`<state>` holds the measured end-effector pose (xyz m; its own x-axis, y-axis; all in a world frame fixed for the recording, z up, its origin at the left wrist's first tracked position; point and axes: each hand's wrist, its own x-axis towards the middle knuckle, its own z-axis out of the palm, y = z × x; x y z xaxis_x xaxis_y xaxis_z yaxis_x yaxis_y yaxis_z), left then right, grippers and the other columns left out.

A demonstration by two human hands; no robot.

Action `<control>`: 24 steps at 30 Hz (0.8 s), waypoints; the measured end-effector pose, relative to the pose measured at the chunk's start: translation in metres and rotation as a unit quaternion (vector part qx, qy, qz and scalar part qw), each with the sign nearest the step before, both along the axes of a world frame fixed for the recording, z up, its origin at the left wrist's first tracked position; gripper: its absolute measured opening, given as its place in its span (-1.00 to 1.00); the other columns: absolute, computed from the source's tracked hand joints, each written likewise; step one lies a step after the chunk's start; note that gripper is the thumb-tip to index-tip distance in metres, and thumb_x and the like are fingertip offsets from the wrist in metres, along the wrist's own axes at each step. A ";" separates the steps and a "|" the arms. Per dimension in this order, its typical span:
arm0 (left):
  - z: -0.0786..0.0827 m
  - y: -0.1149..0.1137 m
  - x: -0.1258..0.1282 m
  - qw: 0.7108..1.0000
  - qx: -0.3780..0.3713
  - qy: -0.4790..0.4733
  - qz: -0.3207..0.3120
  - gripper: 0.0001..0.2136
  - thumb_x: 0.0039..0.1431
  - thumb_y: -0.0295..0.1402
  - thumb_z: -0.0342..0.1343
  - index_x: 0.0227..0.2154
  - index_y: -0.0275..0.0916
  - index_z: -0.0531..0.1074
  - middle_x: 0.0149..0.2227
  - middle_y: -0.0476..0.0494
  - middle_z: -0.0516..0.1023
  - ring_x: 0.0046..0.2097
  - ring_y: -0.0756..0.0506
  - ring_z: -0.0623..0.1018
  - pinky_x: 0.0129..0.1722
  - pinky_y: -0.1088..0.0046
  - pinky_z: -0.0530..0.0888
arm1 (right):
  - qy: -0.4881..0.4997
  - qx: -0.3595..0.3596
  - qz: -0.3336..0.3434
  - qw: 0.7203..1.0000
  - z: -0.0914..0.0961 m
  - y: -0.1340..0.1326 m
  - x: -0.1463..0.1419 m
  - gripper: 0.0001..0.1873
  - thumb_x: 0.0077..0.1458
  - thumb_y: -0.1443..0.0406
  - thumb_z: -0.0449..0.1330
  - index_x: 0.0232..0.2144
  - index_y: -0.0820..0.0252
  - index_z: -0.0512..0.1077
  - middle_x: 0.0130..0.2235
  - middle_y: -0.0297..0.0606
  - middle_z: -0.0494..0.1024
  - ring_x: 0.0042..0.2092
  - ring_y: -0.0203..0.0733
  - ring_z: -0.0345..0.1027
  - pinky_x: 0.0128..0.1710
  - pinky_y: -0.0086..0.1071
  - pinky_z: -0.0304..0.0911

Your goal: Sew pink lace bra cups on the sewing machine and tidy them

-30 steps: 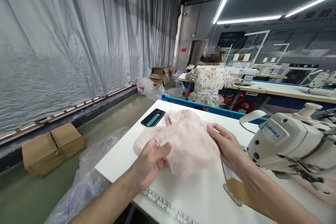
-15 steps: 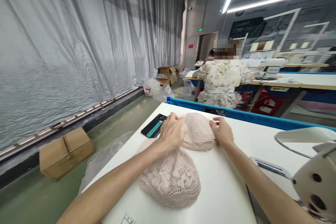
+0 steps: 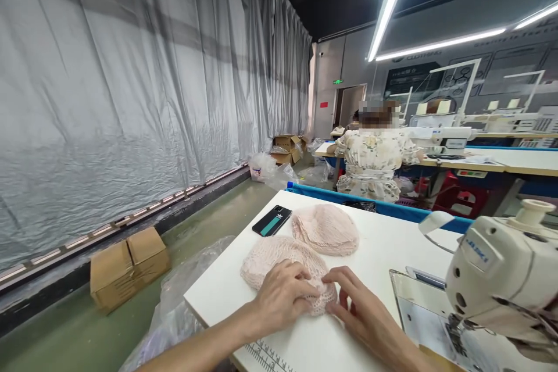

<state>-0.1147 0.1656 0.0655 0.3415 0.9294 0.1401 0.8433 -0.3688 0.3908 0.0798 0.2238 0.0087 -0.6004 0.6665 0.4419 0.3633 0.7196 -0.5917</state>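
A pale pink openwork knitted cap [image 3: 265, 258] lies on the near part of the white table, with both of my hands at its near right side. My left hand [image 3: 285, 296] rests over the knit, fingers bent and closed on it; its fingertips partly hide the fabric. Across from it, my right hand [image 3: 357, 305] has its thumb and fingers curled about the right edge of the same cap. Just beyond lies a second pale pink knitted cap [image 3: 326, 229], flat and untouched. A black phone [image 3: 272, 221] with a green stripe sits left of that second cap.
A white sewing machine [image 3: 501, 267] stands at the table's right. Ruler markings [image 3: 270, 357] run along the near edge of the table [image 3: 375, 244]. On the floor at left are a cardboard box [image 3: 131, 267] and clear plastic [image 3: 174, 308]. A person [image 3: 370, 157] sits ahead.
Both hands have left the far cap and come nearer, onto the near cap. The near cap's flowered part is now largely hidden or turned. My view has shifted, showing more sewing machine.
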 end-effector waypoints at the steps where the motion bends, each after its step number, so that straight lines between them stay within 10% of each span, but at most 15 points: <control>1: -0.001 -0.001 0.004 1.000 0.006 -0.001 0.011 -0.79 0.11 -0.48 0.16 -0.20 -0.12 0.53 -0.09 -0.08 0.47 -0.03 -0.13 0.42 -0.01 0.35 0.30 | 0.001 0.007 -0.004 1.000 0.001 -0.001 -0.001 -0.85 0.10 0.34 0.04 -0.24 0.05 0.31 -0.19 -0.28 0.40 -0.45 -0.29 0.34 -0.48 -0.37 0.31; 11: 0.009 0.010 0.025 0.996 0.011 -0.053 0.066 -0.85 0.08 -0.47 0.07 -0.31 -0.21 0.51 -0.28 -0.07 0.51 -0.20 -0.11 0.46 -0.14 0.39 0.36 | -0.005 0.048 0.024 0.999 0.025 0.015 -0.003 -0.55 0.31 0.10 -0.05 -0.54 0.19 0.31 -0.50 -0.42 0.36 -0.50 -0.34 0.28 -0.49 -0.42 0.24; 24: 0.002 0.020 0.006 0.959 -0.020 -0.260 0.107 -0.85 0.05 -0.46 -0.02 -0.49 -0.29 0.45 -0.48 -0.02 0.50 -0.41 0.00 0.45 -0.41 0.55 0.32 | -0.043 0.154 -0.030 0.987 0.006 -0.002 0.002 -0.85 0.23 0.21 0.02 -0.13 0.01 0.20 -0.21 -0.27 0.39 -0.54 -0.28 0.30 -0.57 -0.39 0.29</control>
